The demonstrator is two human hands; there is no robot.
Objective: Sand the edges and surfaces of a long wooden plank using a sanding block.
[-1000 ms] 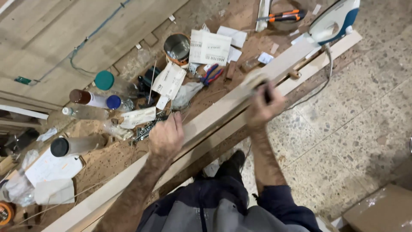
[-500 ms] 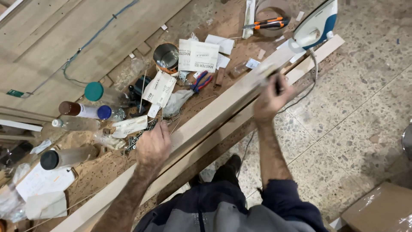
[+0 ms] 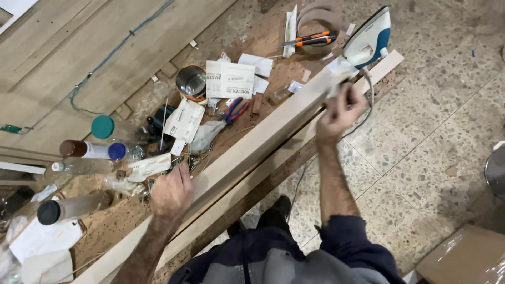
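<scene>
white paper label sheet (image 3: 229,80) with dark print, flat on bench just right of metal tin (image 3: 191,82). second white printed leaflet (image 3: 184,120) below it, tilted. third white slip (image 3: 149,167) near bottles at left, partly crumpled. plain white paper pieces (image 3: 257,64) above first sheet. brown cardboard box (image 3: 463,257) under clear film on floor, bottom right corner. no screens or signs.

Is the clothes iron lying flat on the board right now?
No, the iron stands on its heel at the bench's far end, beyond the right hand gripping the board.
</scene>
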